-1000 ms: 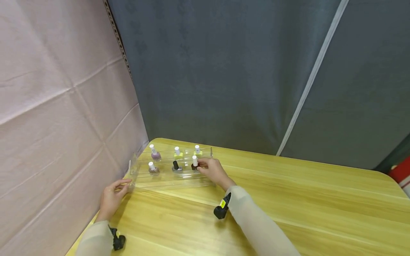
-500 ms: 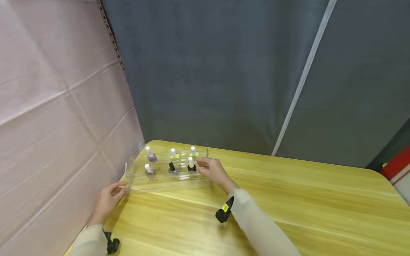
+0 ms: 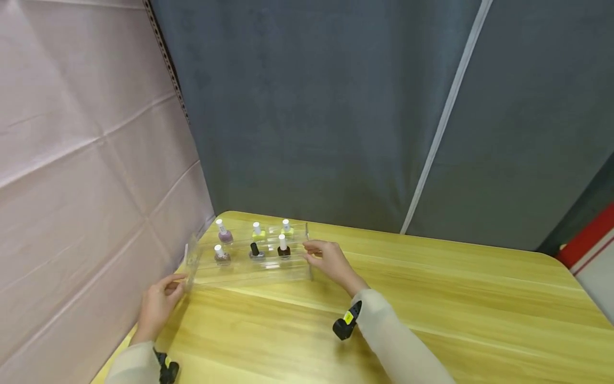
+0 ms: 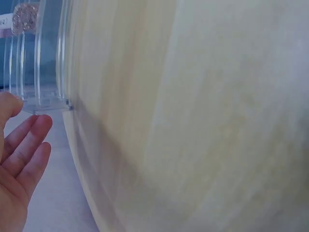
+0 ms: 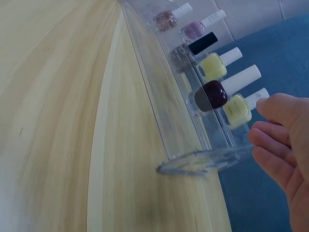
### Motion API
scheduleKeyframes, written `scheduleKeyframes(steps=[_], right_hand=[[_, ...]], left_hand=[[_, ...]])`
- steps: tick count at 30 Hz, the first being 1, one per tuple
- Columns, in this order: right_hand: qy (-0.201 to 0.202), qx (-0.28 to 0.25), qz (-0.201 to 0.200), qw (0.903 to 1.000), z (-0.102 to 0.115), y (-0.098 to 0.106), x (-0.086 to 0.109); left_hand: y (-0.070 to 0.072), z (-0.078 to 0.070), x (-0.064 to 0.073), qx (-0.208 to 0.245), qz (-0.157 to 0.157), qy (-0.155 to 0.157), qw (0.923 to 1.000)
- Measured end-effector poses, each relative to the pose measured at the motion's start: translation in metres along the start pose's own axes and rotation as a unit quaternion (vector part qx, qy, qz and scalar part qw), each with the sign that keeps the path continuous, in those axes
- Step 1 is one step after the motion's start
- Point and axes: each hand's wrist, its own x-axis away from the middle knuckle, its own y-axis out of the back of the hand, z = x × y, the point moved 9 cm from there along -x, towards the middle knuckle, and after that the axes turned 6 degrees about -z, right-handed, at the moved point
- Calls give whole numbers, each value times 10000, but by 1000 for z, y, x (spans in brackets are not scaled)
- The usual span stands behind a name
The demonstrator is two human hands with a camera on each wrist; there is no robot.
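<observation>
A clear stepped display rack [image 3: 249, 276] holds two rows of nail polish bottles on the table. In front are a glittery pinkish bottle [image 3: 222, 256], a black-capped glitter bottle [image 3: 255, 252] and a dark one with a white cap [image 5: 211, 95]. Behind them stand a purple bottle [image 3: 225, 236] and two yellow ones, one [image 5: 213, 66] left of the other [image 5: 237, 111]. My left hand [image 3: 157, 305] has its thumb and fingertips right at the rack's left end. At the rack's right end panel, my right hand [image 3: 332, 263] has its fingers loosely bent, holding no bottle.
The wooden table [image 3: 460, 304] extends to the right. A pinkish cloth wall [image 3: 96, 213] rises close along the left, and a dark grey curtain [image 3: 307, 117] hangs behind. Something red and white [image 3: 592, 240] stands at the far right.
My right hand has let go of the dark nail polish bottle and drawn right to the rack's end. The bottle stays in the front row. The left hand keeps its place by the rack.
</observation>
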Motion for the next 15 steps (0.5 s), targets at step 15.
scheduleKeyframes(steps=[15], right_hand=[[-240, 304, -331, 9987, -14, 39, 30]], left_hand=[[9, -25, 5, -136, -725, -170, 9971]])
